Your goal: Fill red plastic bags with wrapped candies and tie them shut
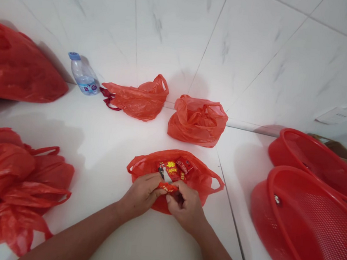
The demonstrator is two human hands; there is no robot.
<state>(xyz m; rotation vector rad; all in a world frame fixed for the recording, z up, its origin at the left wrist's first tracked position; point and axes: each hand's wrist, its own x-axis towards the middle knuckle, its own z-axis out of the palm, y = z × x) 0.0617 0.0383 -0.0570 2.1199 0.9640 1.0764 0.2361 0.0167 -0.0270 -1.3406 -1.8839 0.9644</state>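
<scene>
A red plastic bag (170, 156) lies open on the white surface in front of me, its two handles spread left and right. Inside it are a red packet with yellow lettering and a picture (171, 169) and a smaller dark-red packet (185, 165). Over the bag's near side, my left hand (143, 194) pinches one end of a small red packet with yellow marks (167, 187). The thumb and fingers of my right hand (185, 205) close on its other end. My fingers cover part of this packet, so its full shape is hidden.
Two more red bags, one slumped (142, 100) and one upright (197, 124), stand by the tiled wall. A plastic bottle (87, 81) is left of them. Red bags pile up (9, 183) at left, below a full one (18, 68). Red baskets (260, 213) occupy the right.
</scene>
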